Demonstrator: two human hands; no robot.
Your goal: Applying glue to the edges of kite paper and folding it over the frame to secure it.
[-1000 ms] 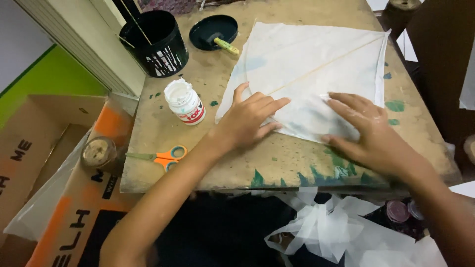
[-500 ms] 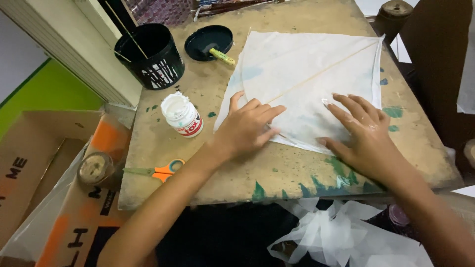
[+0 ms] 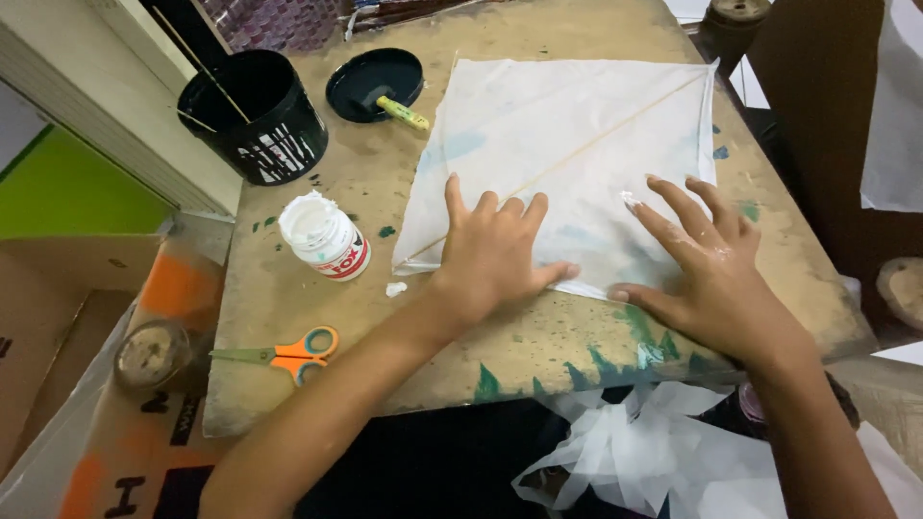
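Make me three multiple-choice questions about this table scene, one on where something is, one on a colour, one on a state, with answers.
1. Where do the scissors lie?
A. on the white sheet
B. near the table's front left edge
C. inside the black bucket

2. What colour are the scissors' handles?
A. orange
B. purple
C. white

3. How are the hands placed?
A. both lifted off the table
B. both flat on the white sheet
C. one holding the glue jar

Answers:
1 B: they lie near the table edge, left of the left hand.
2 A: both loops are orange.
3 B: left hand and right hand press spread fingers on the sheet; the jar stands untouched.
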